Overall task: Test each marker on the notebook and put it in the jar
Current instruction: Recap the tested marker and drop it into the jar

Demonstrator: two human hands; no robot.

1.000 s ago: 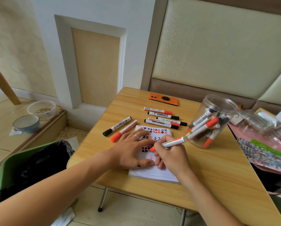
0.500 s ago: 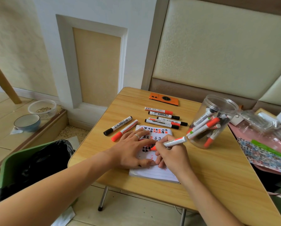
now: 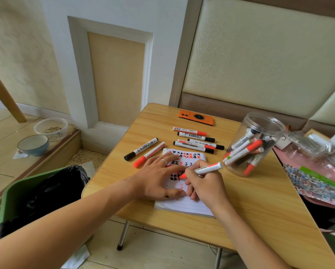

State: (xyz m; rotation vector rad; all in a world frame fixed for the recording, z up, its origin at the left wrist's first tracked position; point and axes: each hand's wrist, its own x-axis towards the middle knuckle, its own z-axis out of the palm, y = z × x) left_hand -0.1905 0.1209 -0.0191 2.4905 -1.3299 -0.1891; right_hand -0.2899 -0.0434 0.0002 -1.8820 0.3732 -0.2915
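Red-tipped marker [image 3: 205,169] pinched in right hand [image 3: 203,183], tip on notebook [image 3: 184,207] just left of jar [image 3: 254,144], left hand [image 3: 157,177] flat on page; testing now, next probably capping, then dropping into jar.

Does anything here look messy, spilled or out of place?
Nothing on the table stands out. The jar stands upright with markers inside, and the untested ones lie in neat groups. On the floor to the left, though, small grains lie scattered by the wall, near a clear tub holding similar bits.
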